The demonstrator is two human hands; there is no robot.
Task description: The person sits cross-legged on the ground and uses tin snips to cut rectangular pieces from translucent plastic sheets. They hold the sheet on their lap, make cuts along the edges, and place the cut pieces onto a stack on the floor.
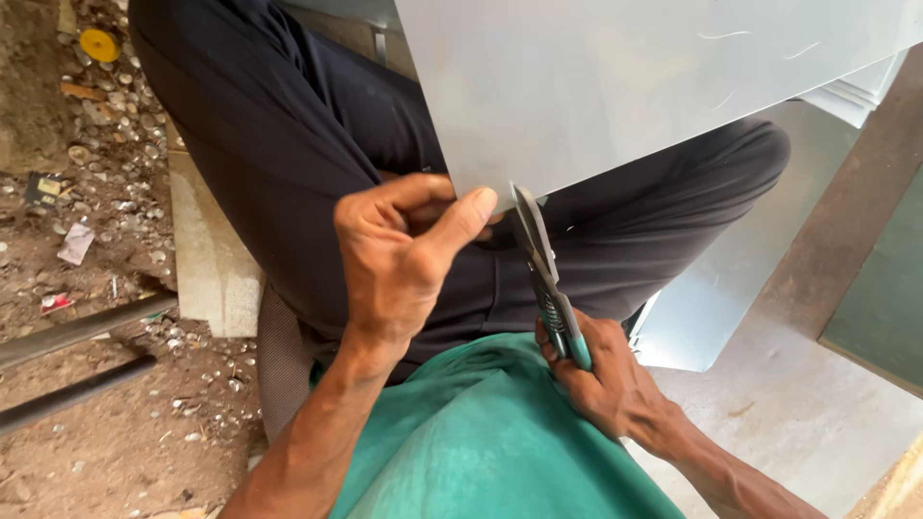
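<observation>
A large pale grey metal sheet (635,86) fills the upper right and rests over my lap in dark trousers. My left hand (404,255) pinches the sheet's near edge between thumb and fingers. My right hand (601,370) grips the green handles of a pair of metal snips (546,269), whose blades meet the sheet's lower edge just right of my left thumb. I wear a green shirt, seen at the bottom.
More sheet metal (731,279) lies on the concrete floor under my right leg. A pale wooden board (207,259) sits under my left leg. Left of it is dirt ground with small debris, two dark pipes (77,332) and a yellow round lid (99,44).
</observation>
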